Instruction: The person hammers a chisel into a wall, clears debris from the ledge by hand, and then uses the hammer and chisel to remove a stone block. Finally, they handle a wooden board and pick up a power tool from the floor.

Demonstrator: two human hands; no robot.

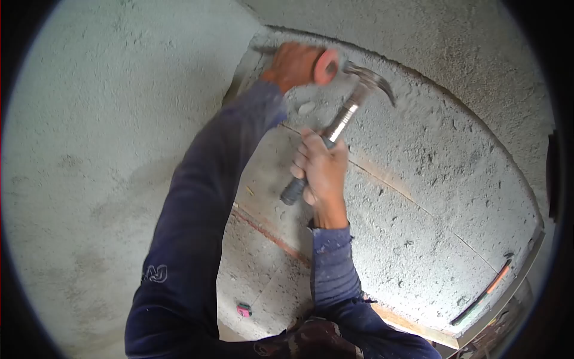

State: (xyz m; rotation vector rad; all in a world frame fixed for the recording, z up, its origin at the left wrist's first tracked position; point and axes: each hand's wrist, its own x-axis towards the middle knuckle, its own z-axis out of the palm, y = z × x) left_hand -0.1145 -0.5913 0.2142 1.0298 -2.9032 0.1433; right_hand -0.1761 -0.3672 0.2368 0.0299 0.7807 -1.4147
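Note:
At the top of the head view my left hand, blurred by motion, is closed on a chisel with a round red guard. The hand is close to the corner where the rough grey slab meets the walls. My right hand wraps around the dark grip of a claw hammer. The hammer's metal head is just right of the red guard, its claw curving away to the right. Below my left hand lies a small pale chip. The chisel's shank is mostly hidden by my fingers.
A pink tape measure lies at the lower left of the slab. Toward the right edge rests a long orange and black tool. A reddish strip and thin lines cross the surface. Plastered wall rises at left.

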